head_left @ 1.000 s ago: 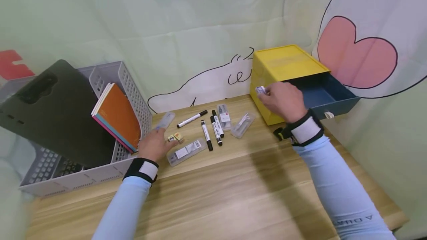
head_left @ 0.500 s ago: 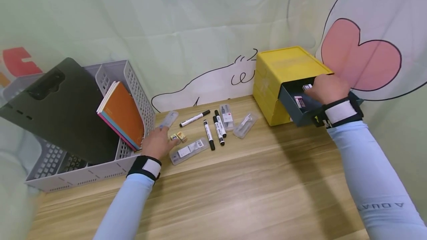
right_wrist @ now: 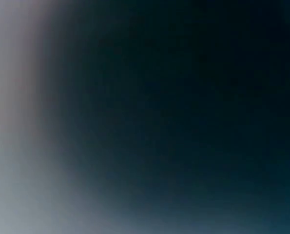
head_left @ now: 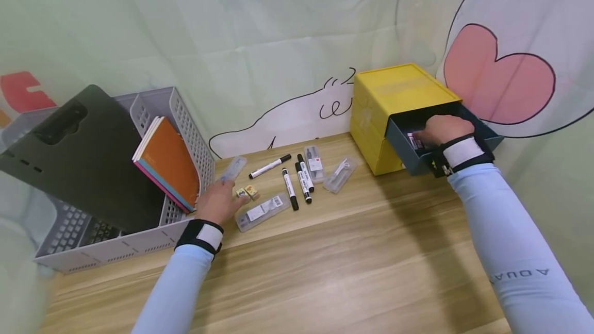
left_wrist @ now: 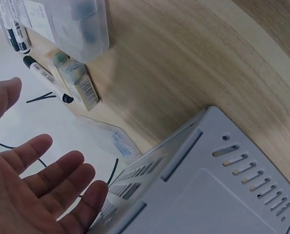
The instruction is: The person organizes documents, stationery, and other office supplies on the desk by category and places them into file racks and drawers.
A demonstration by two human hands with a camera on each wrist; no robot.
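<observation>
From the head view, the right hand reaches into the open blue drawer of the yellow box, beside a small eraser; its grip cannot be told. The drawer's walls crowd it, so a quick pull-out could snag the drawer. In the left wrist view, the left hand hovers open near the grey organizer, with free worktop beyond. The right wrist view is dark.

My left hand is lying low with its fingers straight and spread, palm open, holding nothing. My left arm is reaching forward in a light blue sleeve with a black and white wrist band. My right hand is reaching out far to the right, knuckles up. I cannot see its fingers.
</observation>
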